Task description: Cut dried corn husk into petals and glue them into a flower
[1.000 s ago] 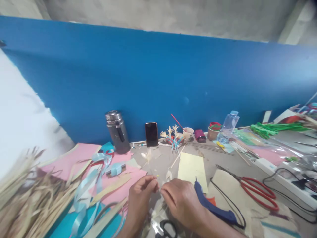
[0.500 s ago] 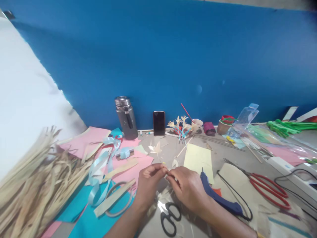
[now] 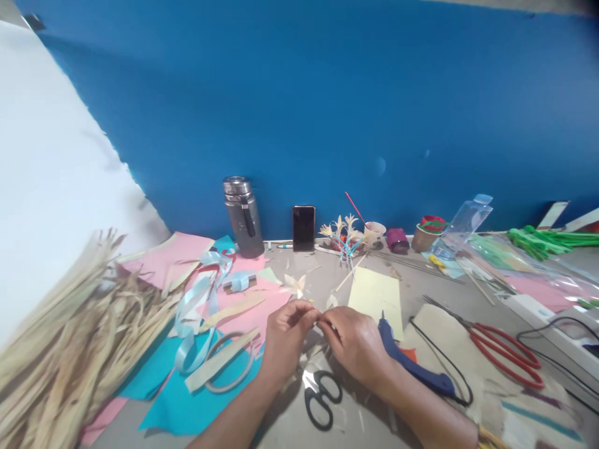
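Note:
My left hand [image 3: 289, 333] is closed in a pinch, its fingertips meeting those of my right hand [image 3: 354, 342] above the middle of the table. The right fingers are pinched as well. Whatever sits between them is too small and too covered to make out. Just beyond the fingertips lies a pale husk flower [image 3: 296, 285]. Black-handled scissors [image 3: 319, 410] rest on the table below the hands, among pale scraps. A dark blue glue gun [image 3: 414, 369] lies beside my right hand, nozzle pointing away from me.
Dried husks [image 3: 60, 349] pile up at left beside blue ribbon [image 3: 189, 333] and coloured paper. A flask [image 3: 244, 218], a phone [image 3: 304, 228], husk flowers on blue stems [image 3: 344, 240] and a plastic bottle [image 3: 461, 227] stand along the wall. Red-handled scissors [image 3: 508, 352] lie right.
The view has shifted slightly. Both hands stay pinched together in nearly the same place, with their fingertips a little closer.

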Action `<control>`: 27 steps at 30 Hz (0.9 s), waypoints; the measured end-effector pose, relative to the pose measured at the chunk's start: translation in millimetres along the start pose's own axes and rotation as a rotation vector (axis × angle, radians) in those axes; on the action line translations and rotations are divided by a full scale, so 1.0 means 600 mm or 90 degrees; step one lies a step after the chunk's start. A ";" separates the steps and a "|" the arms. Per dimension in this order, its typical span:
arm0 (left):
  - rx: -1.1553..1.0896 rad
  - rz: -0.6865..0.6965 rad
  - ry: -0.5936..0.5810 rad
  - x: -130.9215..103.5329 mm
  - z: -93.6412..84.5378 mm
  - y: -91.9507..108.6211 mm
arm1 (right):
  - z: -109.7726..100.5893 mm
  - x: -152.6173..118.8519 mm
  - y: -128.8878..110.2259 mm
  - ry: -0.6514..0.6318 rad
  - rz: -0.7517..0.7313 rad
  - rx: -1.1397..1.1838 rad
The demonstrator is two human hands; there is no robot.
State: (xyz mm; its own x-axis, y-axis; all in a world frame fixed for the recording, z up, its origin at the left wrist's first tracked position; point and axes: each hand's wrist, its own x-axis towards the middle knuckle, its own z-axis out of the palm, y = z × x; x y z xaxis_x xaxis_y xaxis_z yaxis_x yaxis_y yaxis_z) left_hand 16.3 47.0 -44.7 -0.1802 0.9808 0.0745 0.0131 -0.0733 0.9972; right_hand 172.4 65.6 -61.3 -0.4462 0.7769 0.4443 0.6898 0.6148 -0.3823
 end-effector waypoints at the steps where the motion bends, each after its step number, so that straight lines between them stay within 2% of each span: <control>1: 0.004 -0.004 -0.001 0.000 0.000 0.000 | -0.001 0.001 -0.001 -0.010 0.003 0.006; 10: -0.059 -0.045 0.000 0.004 -0.004 -0.003 | -0.014 0.009 -0.016 -0.067 0.074 0.079; 15: -0.095 -0.058 -0.004 0.008 -0.004 -0.010 | -0.015 0.009 -0.018 -0.079 0.095 0.050; 27: -0.031 -0.027 0.024 0.007 -0.011 0.002 | -0.019 0.008 -0.016 -0.112 0.062 0.034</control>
State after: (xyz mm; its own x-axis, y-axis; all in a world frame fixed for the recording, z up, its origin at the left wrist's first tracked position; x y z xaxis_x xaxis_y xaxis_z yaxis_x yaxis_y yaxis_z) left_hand 9.1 50.0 -43.3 -0.2161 0.9759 0.0308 -0.0430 -0.0410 0.9982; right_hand 170.2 62.1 -46.1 -0.4745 0.8420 0.2568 0.7057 0.5382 -0.4607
